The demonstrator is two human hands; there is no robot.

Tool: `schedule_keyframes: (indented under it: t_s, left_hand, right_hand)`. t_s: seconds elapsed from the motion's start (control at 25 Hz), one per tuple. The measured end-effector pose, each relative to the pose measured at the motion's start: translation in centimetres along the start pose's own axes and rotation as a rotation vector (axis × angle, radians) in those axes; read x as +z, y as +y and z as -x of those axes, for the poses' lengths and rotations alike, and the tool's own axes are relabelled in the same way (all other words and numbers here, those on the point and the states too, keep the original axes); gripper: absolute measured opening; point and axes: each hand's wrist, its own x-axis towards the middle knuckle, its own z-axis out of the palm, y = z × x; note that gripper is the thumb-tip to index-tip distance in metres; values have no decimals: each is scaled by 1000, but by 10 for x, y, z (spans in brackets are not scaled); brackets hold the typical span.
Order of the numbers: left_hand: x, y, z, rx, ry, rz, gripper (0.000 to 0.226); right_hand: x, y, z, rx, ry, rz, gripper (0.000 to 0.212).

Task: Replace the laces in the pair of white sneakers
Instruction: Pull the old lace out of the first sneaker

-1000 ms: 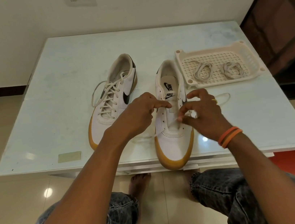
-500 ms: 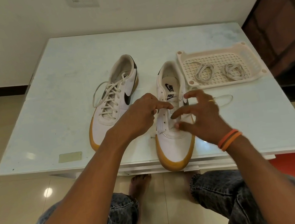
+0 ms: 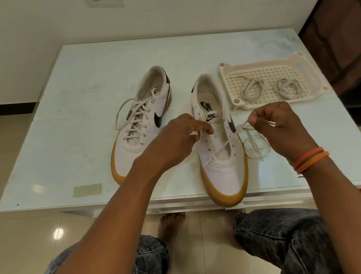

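Observation:
Two white sneakers with gum soles stand on the pale table (image 3: 73, 110). The left sneaker (image 3: 143, 123) is fully laced. The right sneaker (image 3: 220, 154) has nearly all eyelets bare, and one white lace (image 3: 228, 140) runs from its lower eyelets out to the right. My left hand (image 3: 179, 137) pinches the sneaker's left eyelet flap near the tongue. My right hand (image 3: 277, 123) pinches that lace, held taut just right of the shoe. The loose rest of the lace lies in loops on the table beside the shoe.
A cream perforated plastic tray (image 3: 308, 93) sits at the back right and holds two coiled laces (image 3: 251, 88) (image 3: 287, 88). A small pale tag (image 3: 86, 190) lies near the front left edge. My knees and a bare foot show below the table edge.
My right hand has moved from over the shoe's tongue out to the right, drawing the lace through the eyelets. My left hand has stayed on the shoe's left flap.

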Motion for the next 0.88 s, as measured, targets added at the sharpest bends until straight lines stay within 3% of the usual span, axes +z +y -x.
schedule_keyframes:
  t_s: [0.08, 0.24, 0.44, 0.64, 0.76, 0.88]
  left_hand:
    - [1, 1, 1, 15, 14, 9, 43]
    - [2, 3, -1, 4, 14, -4, 41]
    - [4, 3, -2, -9, 10, -9, 34]
    - [6, 2, 0, 12, 59, 64, 14]
    - [9, 3, -1, 9, 69, 74, 13]
    - [4, 5, 1, -15, 26, 52, 21]
  right_hand:
    - [1, 1, 1, 13, -6, 28, 8]
    - [18, -9, 11, -79, -145, 173, 23]
    - [46, -23, 24, -68, -257, 420, 7]
    - [34, -25, 20, 24, -359, 98, 10]
    - [28, -24, 18, 25, -400, 77, 14]
    - [30, -18, 15, -9, -326, 157, 10]
